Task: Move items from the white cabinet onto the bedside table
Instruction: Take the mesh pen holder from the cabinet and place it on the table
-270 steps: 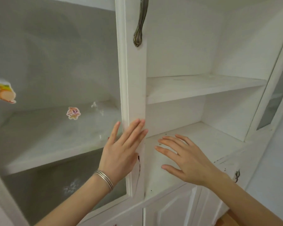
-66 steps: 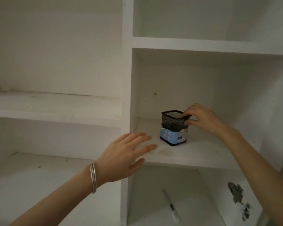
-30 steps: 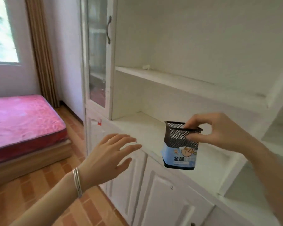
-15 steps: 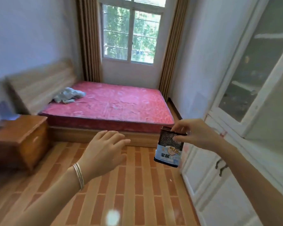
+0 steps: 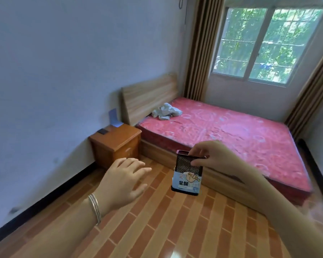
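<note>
My right hand (image 5: 211, 157) pinches the rim of a black mesh pen holder (image 5: 187, 174) with a light blue label, carrying it upright in the air over the floor. My left hand (image 5: 123, 177) is held out beside it, fingers relaxed and holding nothing, a silver bangle on the wrist. The wooden bedside table (image 5: 116, 144) stands against the left wall beside the bed, well ahead of both hands. A small dark flat object (image 5: 103, 131) and a blue-grey card (image 5: 114, 119) leaning on the wall are on its top. The white cabinet is out of view.
A bed with a red mattress (image 5: 231, 135) and a wooden headboard (image 5: 149, 95) fills the right half of the room. A crumpled grey cloth (image 5: 166, 111) lies near the headboard. Brick-pattern tile floor (image 5: 157, 229) stretches from me to the bedside table. A curtained window (image 5: 268, 43) is behind the bed.
The view has swung left from the cabinet into the room, so the bedside table is now ahead. My right hand still carries the pen holder; my left hand stays held out.
</note>
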Available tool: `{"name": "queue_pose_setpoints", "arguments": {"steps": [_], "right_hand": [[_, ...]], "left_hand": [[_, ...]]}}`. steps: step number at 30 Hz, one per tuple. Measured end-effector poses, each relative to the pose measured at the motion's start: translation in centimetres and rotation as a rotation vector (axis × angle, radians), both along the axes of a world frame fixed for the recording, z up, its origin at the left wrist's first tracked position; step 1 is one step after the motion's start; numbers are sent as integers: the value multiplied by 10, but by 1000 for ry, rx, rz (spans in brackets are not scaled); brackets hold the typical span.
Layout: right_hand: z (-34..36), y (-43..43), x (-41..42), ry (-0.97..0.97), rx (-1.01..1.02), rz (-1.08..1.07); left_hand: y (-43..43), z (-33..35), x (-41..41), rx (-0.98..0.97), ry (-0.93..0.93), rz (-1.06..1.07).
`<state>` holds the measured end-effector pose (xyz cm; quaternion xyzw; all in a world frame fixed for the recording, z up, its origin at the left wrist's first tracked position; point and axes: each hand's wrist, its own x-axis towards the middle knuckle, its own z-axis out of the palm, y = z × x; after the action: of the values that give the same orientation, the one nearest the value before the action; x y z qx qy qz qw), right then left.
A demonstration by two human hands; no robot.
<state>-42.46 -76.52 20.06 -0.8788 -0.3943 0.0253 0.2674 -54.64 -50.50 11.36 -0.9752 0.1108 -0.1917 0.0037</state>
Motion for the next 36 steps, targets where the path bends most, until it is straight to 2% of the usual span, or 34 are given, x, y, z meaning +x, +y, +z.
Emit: {"name": "queue_pose_setpoints", "arguments": {"steps": [4,12,18,25,36], "right_hand": [[-3,47,70,5,-45,119],[-31,136,164,52,-104,303],[-51,213,239,68,-137,348],[-41,332,326,37,-138,366],[-69,477,436,69,-120,466]], "left_hand": [[28,1,42,-33,-14,142],[84,-26,104,-94,4,294],[163,-49,166,-87,4,320],[276,-28,256,-70,-35,333],[385,-56,339,-83,14,427]]}}
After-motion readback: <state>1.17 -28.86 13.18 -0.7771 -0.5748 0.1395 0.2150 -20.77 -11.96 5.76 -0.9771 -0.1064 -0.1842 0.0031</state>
